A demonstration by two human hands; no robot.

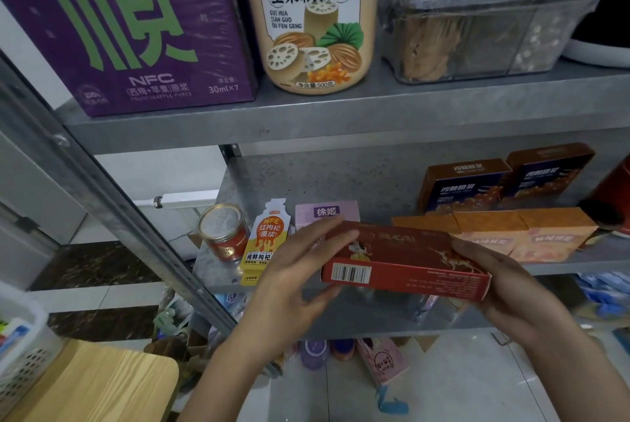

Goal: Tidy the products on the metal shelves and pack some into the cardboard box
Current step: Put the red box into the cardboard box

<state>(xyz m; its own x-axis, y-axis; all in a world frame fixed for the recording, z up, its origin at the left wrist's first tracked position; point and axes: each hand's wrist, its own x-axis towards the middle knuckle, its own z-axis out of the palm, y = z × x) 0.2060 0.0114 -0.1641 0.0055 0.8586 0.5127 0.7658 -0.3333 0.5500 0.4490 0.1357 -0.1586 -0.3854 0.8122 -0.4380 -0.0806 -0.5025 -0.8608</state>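
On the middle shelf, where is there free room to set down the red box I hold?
The bare patch is the back middle of the middle shelf, behind the pink box and left of the dark blue boxes; it runs on behind the tin can and yellow pouch. The front left is crowded, and the right is filled by the orange boxes.

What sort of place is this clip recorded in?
Probably a stockroom or home storage corner, not a shop floor: metal shelves carry mixed packaged foods, a purple NFC puree box beside a lotus-root powder jar, with no price tags visible.
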